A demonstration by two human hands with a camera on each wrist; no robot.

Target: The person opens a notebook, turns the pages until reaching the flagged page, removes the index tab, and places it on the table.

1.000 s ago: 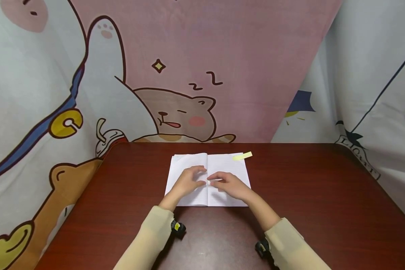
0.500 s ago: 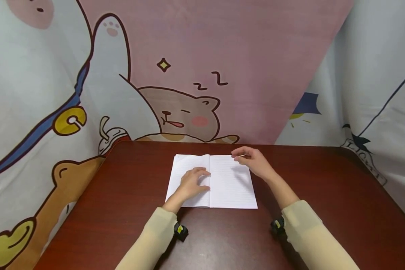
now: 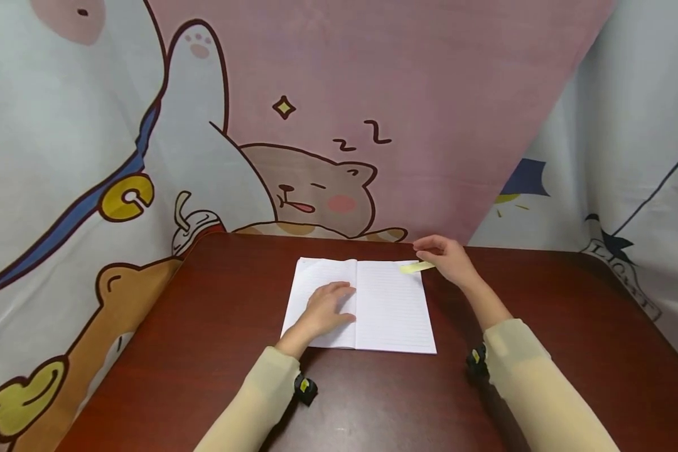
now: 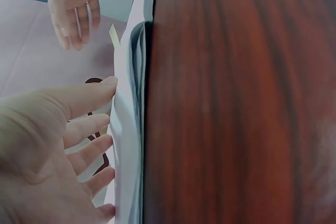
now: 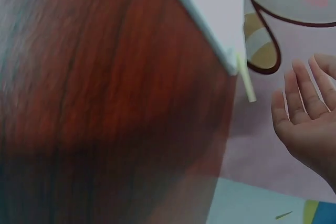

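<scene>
An open lined notebook [image 3: 392,307] lies flat on the table. My left hand [image 3: 326,309] rests on its left page near the fold, with fingers relaxed and apart; in the left wrist view, the left hand's fingertips [image 4: 107,142] touch the paper. A pale yellow paper strip [image 3: 415,267] lies at the top right corner of the right page and sticks out past its edge. My right hand [image 3: 445,257] hovers just beyond that corner. In the right wrist view, the right hand [image 5: 310,111] is apart from the strip [image 5: 247,80], its fingers loosely bent and holding nothing.
The notebook sits toward the far side of a dark red wooden table [image 3: 215,301]. Behind the table hangs a cloth backdrop [image 3: 429,94] with cartoon animals. A small black camera [image 3: 305,388] is strapped at the left wrist, another camera [image 3: 477,361] at the right.
My right hand has moved from above the notebook's middle to its top right corner, passing over the yellow strip. My left hand has stayed on the left page. The head view has shifted slightly.
</scene>
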